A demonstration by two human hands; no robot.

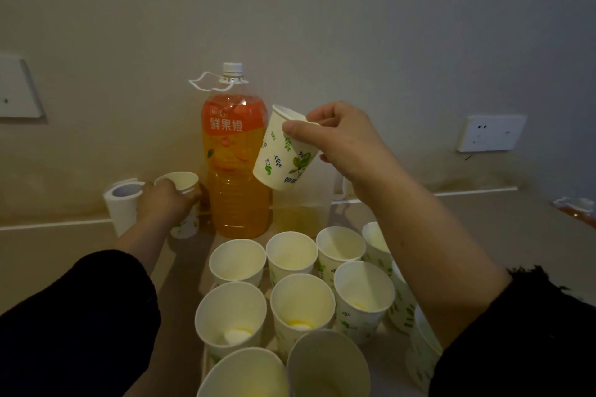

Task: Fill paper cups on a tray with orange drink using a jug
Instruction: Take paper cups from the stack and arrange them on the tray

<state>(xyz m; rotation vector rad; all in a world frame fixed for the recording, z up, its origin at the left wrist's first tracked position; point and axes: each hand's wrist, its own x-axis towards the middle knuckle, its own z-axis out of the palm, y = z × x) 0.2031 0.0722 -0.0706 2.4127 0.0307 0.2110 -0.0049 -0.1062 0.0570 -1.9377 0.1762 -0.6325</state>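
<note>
Leftmost, beside a paper roll [122,203], my left hand [164,203] curls round a standing paper cup [180,179] on the counter [58,255]. Next stands the capped orange drink bottle [235,171], upright. Just right of it my right hand [342,142] pinches a second cup [280,155] aloft, mouth tilted up-left, directly before the jug [303,213], which that hand is nearer. With both hands occupied, I judge one cup must join the grouped cups [300,300] first.

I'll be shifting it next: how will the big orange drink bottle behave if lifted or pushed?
Probably heavy: the orange drink bottle looks filled to its shoulder. Its cap is on, so tipping shouldn't spill. Tall and narrow, it may topple if pushed high; the white neck handle seems the surer hold.
</note>
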